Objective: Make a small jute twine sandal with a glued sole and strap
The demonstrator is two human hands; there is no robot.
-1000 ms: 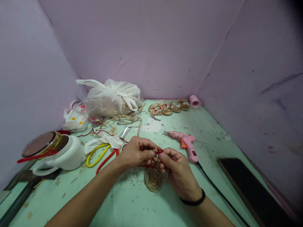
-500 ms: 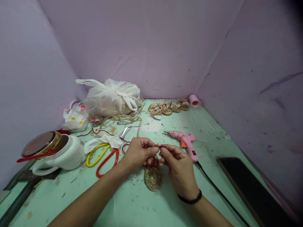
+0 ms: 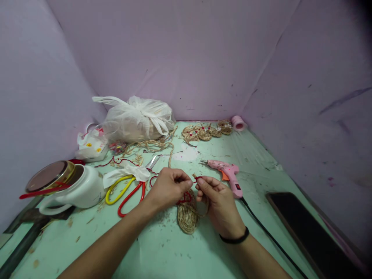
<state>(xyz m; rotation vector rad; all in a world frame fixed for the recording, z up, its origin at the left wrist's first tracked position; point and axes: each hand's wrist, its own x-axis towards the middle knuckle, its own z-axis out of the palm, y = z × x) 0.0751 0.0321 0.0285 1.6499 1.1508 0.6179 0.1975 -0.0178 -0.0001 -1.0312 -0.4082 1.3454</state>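
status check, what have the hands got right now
Left hand and right hand both pinched on red cord. Cord loops over jute coil on green table. Glue gun beside right hand, not touching.

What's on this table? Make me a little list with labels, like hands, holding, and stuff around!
Left hand: pinches the red cord
Right hand: pinches the same cord
Under hands: woven jute piece on the green table
Right side: pink glue gun, dark phone
Left side: scissors, white mug
Back: white plastic bag
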